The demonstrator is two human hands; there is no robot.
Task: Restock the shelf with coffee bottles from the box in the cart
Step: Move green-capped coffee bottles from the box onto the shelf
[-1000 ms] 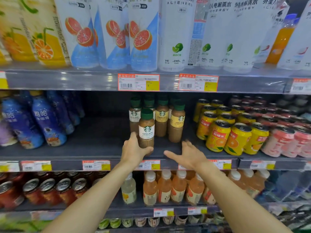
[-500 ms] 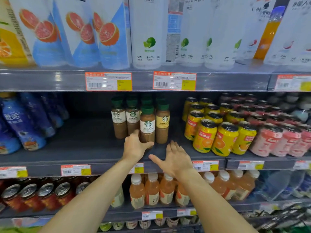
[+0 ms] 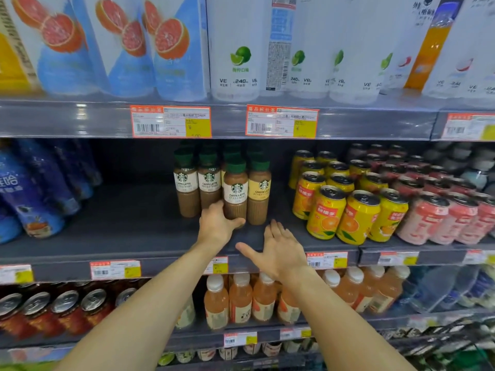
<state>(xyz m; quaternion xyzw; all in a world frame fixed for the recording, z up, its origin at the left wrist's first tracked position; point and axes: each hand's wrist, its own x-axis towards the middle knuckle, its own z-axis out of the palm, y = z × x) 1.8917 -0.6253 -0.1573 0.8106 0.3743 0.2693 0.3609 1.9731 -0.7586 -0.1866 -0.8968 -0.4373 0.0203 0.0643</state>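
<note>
Several green-capped coffee bottles stand in a cluster on the grey middle shelf (image 3: 128, 231). My left hand (image 3: 217, 226) wraps the base of the front caffe latte bottle (image 3: 235, 191), which stands upright on the shelf. A yellow-labelled cheese latte bottle (image 3: 259, 191) stands right beside it. My right hand (image 3: 278, 250) hovers over the shelf's front edge, fingers spread, holding nothing. The box and the cart are out of view.
Yellow orange-drink cans (image 3: 345, 210) and pink cans (image 3: 434, 218) fill the shelf to the right. Blue bottles (image 3: 34, 194) stand at the left. Tall cartons and white bottles fill the shelf above, small peach-coloured bottles (image 3: 241, 298) the shelf below.
My left hand has pushed the front latte bottle back next to the cheese latte bottle. My right hand has moved left toward the bottles. The camera has come closer to the shelf.
</note>
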